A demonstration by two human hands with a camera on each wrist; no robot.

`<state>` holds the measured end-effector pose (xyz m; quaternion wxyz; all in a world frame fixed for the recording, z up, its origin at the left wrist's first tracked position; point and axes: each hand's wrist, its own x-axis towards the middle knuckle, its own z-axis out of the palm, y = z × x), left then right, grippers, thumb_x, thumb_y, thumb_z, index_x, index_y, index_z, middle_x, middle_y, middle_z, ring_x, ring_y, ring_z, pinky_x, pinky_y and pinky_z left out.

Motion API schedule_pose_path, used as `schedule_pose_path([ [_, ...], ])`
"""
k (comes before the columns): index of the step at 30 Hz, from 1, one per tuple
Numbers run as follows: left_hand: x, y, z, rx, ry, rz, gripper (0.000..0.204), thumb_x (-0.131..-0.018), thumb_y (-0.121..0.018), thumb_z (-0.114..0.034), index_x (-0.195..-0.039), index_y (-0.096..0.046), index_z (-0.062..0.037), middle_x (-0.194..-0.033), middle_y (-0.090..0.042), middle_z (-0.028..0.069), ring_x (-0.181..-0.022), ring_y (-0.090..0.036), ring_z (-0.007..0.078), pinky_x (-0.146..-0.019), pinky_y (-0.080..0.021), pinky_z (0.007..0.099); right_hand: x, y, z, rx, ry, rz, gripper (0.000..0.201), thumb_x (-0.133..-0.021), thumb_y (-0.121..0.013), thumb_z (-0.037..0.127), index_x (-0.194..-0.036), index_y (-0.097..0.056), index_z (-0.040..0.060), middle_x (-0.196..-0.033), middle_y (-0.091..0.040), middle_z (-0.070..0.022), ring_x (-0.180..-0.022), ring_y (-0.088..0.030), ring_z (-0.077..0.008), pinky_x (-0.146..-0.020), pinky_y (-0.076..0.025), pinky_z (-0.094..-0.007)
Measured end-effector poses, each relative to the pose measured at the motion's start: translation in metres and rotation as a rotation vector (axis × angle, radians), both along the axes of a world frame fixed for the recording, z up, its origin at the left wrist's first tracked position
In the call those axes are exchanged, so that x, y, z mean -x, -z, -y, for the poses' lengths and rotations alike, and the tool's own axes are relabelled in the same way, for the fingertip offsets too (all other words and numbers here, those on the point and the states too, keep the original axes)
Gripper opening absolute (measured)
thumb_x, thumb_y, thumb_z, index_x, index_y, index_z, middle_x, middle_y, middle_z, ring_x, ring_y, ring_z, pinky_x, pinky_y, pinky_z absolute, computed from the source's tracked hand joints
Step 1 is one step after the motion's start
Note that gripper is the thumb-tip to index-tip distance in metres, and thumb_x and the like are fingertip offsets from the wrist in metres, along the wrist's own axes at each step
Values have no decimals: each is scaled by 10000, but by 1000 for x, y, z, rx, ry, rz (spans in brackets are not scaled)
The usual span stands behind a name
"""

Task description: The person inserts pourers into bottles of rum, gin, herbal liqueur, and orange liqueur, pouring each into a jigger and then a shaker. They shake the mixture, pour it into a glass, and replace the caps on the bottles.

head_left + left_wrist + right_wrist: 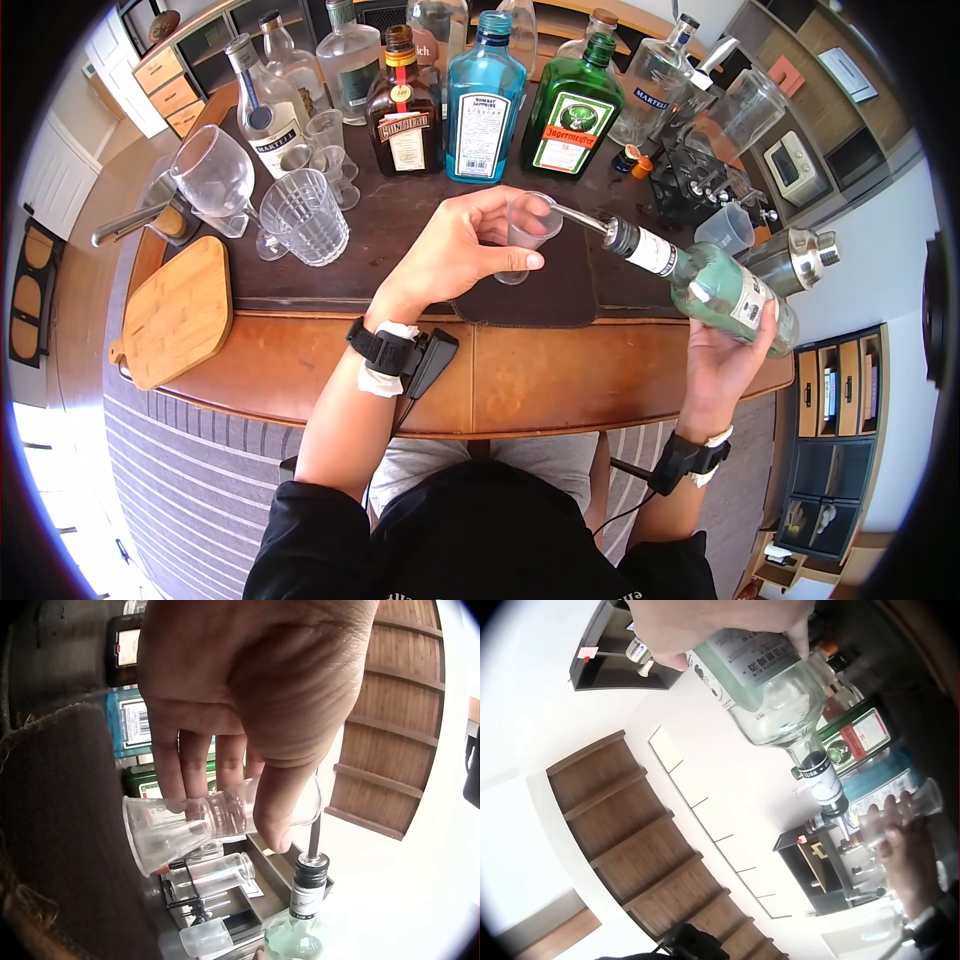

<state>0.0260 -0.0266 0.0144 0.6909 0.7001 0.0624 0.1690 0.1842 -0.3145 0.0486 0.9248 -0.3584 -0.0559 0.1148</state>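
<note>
My left hand (pixel 448 245) pinches a clear hourglass-shaped jigger (pixel 530 232) between thumb and fingers, above the dark mat. In the left wrist view, the jigger's wide lower end (pixel 161 834) flares out below the fingers. My right hand (pixel 722 362) grips a pale green glass rum bottle (pixel 735 295) around its lower body. The bottle is tilted neck-down toward the left hand, with liquid inside, as the right wrist view shows near the bottle's shoulder (pixel 780 720). From its neck a metal pour spout (pixel 580 217) reaches the jigger's upper rim.
Behind the hands stand a brown Cointreau bottle (pixel 404 115), a blue gin bottle (pixel 484 110) and a green Jägermeister bottle (pixel 572 115). Glass mug (pixel 305 218) and cutting board (pixel 180 315) lie left. A metal shaker (pixel 795 262) and plastic cup (pixel 725 230) are beside the held bottle.
</note>
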Motion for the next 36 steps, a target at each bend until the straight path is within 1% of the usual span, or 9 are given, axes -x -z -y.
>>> schedule_pose_path([
  [3,-1,1,0,-14,-2,1,541,-838,-835,-5,-1332,-616,-15,-1156,-710,79,-1059,-683,152,-938,-571,312,3,-2,-4,60,55,6,602,-977,-679,394,-1421,-481,38,-1375,-625,-150,-1300,-585,-286,-1122,-457,-500],
  [6,-1,0,0,-17,-3,2,533,-838,-832,1,-1328,-621,-17,-1153,-710,75,-1056,-681,148,-938,-569,310,3,-4,0,8,16,0,593,-959,-726,318,-1423,-482,41,-1416,-588,-148,-1311,-573,-306,-1127,-469,-524],
  [18,-1,1,-1,-7,-1,18,515,-837,-828,12,-1313,-634,-22,-1154,-706,65,-1060,-666,125,-939,-561,293,2,-6,1,44,28,45,574,-972,-703,334,-1413,-495,31,-1399,-605,-155,-1302,-582,-303,-1118,-467,-524],
  [21,0,0,0,-6,-2,4,512,-836,-824,22,-1309,-634,-22,-1155,-704,65,-1060,-665,122,-931,-562,289,5,-9,-2,107,71,69,595,-992,-655,375,-1432,-463,22,-1370,-626,-177,-1290,-598,-293,-1107,-476,-472],
  [28,-1,2,-1,-15,-6,9,516,-835,-819,38,-1312,-634,-22,-1154,-703,71,-1045,-665,115,-908,-569,283,2,-9,-1,99,88,66,593,-988,-663,366,-1429,-466,21,-1373,-624,-178,-1291,-597,-297,-1107,-479,-480],
  [31,-2,6,0,19,-31,64,494,-807,-850,-1,-1271,-680,-29,-1068,-709,5,-734,-515,-11,-673,-486,192,2,-10,0,100,94,62,592,-987,-665,364,-1427,-468,21,-1373,-625,-178,-1290,-598,-298,-1107,-480,-482],
  [36,-1,2,1,3,-32,54,484,-812,-848,-10,-1265,-681,-32,-1062,-710,8,-746,-535,-6,-682,-492,197,4,-14,-1,107,94,74,583,-989,-663,363,-1420,-477,17,-1371,-629,-180,-1289,-599,-299,-1106,-480,-486],
])
